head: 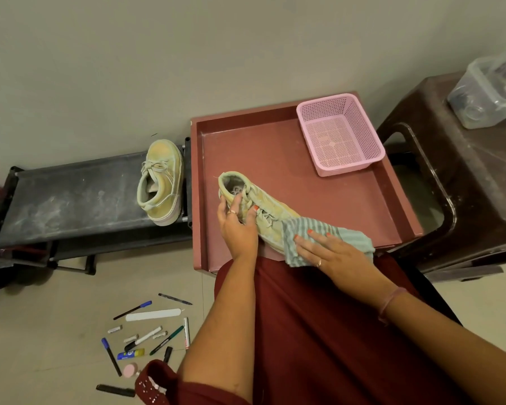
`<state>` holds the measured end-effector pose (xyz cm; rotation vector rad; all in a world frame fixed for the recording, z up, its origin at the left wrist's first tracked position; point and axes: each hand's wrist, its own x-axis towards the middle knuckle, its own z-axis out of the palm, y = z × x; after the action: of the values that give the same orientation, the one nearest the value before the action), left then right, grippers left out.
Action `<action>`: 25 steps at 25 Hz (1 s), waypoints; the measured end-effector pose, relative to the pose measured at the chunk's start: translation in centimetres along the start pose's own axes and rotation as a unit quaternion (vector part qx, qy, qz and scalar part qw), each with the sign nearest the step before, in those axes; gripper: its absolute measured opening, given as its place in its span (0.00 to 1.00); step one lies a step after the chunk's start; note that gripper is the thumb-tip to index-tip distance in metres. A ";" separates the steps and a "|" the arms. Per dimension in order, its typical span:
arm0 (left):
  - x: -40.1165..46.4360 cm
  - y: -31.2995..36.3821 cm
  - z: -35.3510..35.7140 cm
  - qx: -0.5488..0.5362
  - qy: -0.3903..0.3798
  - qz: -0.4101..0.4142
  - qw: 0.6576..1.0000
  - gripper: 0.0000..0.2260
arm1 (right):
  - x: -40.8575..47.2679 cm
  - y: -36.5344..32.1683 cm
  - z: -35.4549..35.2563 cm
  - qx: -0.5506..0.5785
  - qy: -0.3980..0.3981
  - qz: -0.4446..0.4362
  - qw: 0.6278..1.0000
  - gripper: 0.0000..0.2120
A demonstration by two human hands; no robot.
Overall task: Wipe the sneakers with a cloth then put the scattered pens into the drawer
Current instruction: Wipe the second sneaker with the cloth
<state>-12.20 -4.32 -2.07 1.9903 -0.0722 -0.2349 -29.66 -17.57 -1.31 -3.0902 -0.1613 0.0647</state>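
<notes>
A dusty pale green sneaker (268, 204) lies in the open red drawer (278, 150). My left hand (236, 226) grips it at the collar and laces. With flat fingers my right hand (330, 249) presses a striped green cloth (301, 229) onto the sneaker's toe end. The second sneaker (162, 179) stands on a low black shoe rack (70, 197) to the left. Several pens and markers (149, 334) lie scattered on the floor at lower left.
A pink plastic basket (338, 135) sits in the drawer's far right corner. A dark brown plastic stool (462, 171) at right carries clear containers (488, 92). Among the pens lie a white strip (154, 314), a glue stick (130, 354) and a pink round thing (130, 369).
</notes>
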 end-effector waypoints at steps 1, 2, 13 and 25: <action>0.1 0.0 0.1 -0.002 0.003 0.003 1.000 0.20 | 0.4 -0.5 0.4 -0.015 0.011 -0.006 1.000 0.27; 0.1 0.0 0.1 -0.004 0.005 0.003 1.000 0.20 | 1.5 -1.2 1.0 -0.032 0.016 -0.009 0.999 0.26; 0.2 -0.2 -0.3 -0.035 0.000 0.000 0.999 0.19 | 0.5 -2.3 2.3 -0.021 0.053 0.002 0.998 0.25; 0.4 -0.6 0.0 0.001 0.003 0.019 1.000 0.20 | 1.0 -2.3 2.6 -0.016 0.030 -0.015 0.999 0.25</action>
<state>-11.88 -4.13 -2.64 1.9893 -0.1056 -0.2040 -28.97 -15.03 -3.81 -3.1168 -0.2068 -0.0304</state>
